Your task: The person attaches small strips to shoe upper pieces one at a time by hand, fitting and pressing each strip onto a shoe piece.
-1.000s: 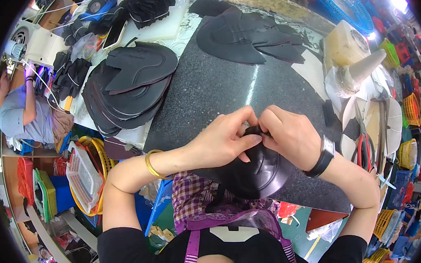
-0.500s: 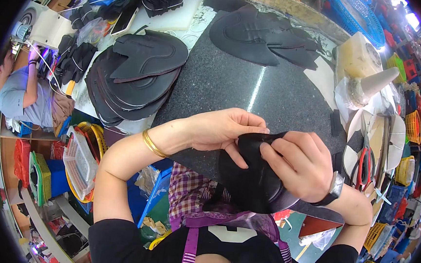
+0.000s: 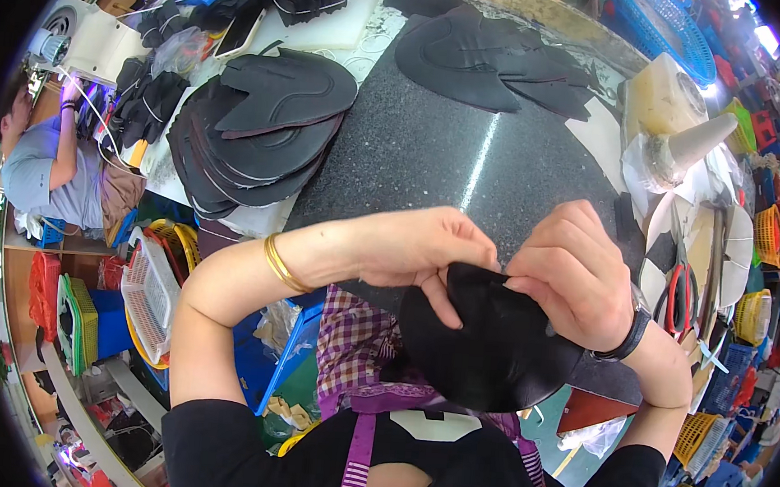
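Between my two hands hangs a curved black leather-like piece [image 3: 491, 355], much like the stacked cut pieces on the table. My left hand [image 3: 435, 251] pinches its upper left edge, thumb resting on the near face. At the top edge, a little to the right, my right hand [image 3: 577, 279] has thumb and fingertips closed on the piece. The fingers behind the piece are partly hidden. Its lower part hangs over the table's near edge, above my lap.
A stack of black cut pieces [image 3: 271, 136] lies at left on the dark stone tabletop [image 3: 413, 168]; more pieces [image 3: 475, 59] lie at the far side. Red-handled scissors [image 3: 678, 295] and a pot with a cone [image 3: 666, 109] stand right. A co-worker [image 3: 56, 166] sits far left.
The black piece has turned and flattened, showing more of its face toward me. My right hand has lifted slightly and shifted its grip along the top edge.
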{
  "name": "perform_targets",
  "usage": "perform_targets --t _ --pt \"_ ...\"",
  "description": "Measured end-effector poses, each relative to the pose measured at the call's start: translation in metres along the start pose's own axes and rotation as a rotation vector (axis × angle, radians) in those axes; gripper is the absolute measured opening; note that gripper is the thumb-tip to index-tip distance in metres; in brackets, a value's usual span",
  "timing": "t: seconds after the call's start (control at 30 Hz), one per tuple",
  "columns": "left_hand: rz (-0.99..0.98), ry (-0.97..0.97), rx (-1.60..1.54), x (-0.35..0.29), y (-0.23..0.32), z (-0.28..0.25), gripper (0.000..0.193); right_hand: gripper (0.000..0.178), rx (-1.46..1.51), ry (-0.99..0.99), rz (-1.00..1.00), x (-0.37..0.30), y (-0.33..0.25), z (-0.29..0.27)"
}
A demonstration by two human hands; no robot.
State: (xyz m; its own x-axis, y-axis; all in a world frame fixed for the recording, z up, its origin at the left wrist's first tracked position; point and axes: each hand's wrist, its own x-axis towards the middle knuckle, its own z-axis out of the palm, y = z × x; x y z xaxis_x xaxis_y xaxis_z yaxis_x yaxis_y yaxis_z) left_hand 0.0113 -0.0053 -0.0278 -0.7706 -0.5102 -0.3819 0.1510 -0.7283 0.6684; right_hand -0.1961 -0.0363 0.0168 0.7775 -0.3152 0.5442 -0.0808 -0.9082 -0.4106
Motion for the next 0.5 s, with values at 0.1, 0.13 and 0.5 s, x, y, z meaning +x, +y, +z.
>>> perform_targets --t 0.1,0.13,0.5 --pt "-0.009 0.047 0.050 -0.003 0.001 0.007 0.029 0.021 0.061 -0.020 0.084 -0.002 0.000 -0.002" --pt "0.080 0.071 -0.048 -0.006 0.000 0.007 0.031 0.018 0.094 -0.044 0.159 -0.002 0.000 -0.003" --pt "0.177 0.281 0.284 -0.010 0.006 0.016 0.026 0.016 0.300 0.040 0.557 -0.002 0.016 -0.010"
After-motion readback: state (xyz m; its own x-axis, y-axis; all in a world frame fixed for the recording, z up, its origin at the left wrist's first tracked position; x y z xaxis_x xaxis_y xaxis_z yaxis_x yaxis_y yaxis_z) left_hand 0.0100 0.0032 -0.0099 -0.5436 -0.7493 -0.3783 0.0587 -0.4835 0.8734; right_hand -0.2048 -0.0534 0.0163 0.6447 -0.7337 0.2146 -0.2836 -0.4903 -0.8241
